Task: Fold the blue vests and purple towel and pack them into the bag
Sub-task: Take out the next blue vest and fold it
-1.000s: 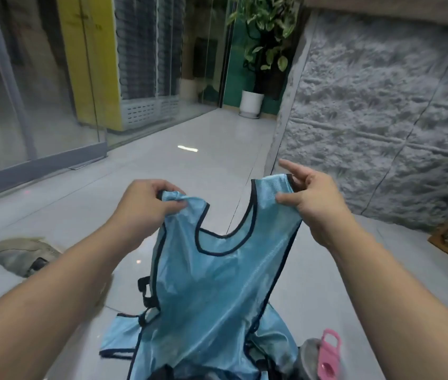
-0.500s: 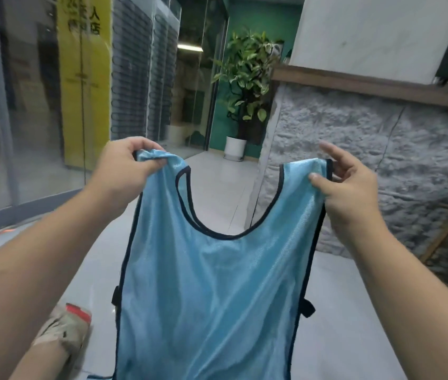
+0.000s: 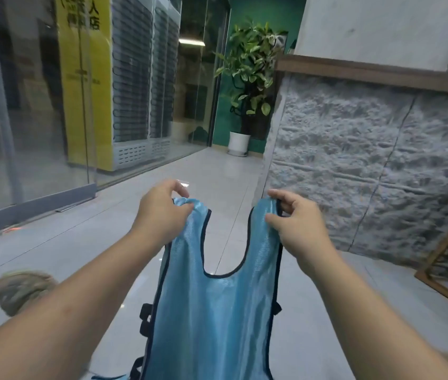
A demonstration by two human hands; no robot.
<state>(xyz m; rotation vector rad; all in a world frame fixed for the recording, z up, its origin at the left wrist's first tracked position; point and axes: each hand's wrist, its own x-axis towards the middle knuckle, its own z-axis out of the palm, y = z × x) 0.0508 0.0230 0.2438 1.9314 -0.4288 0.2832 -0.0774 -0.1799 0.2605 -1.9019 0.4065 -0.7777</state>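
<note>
A light blue mesh vest (image 3: 211, 319) with dark trim hangs in the air in front of me, held up by its two shoulder straps. My left hand (image 3: 159, 212) pinches the left strap at its top. My right hand (image 3: 296, 223) pinches the right strap between thumb and fingers. The vest's body drops down out of the bottom of the view. The purple towel and the bag are not in view.
A shoe (image 3: 22, 289) shows on the pale tiled floor (image 3: 61, 242) at the lower left. A rough grey stone wall (image 3: 368, 165) stands to the right, with a wooden frame (image 3: 442, 259) leaning at its foot. Glass panels line the left, a potted plant (image 3: 247, 86) stands far ahead.
The two hands have come closer together, so the vest hangs narrower and its neckline is deeper. The view has tilted down a little since half a second ago.
</note>
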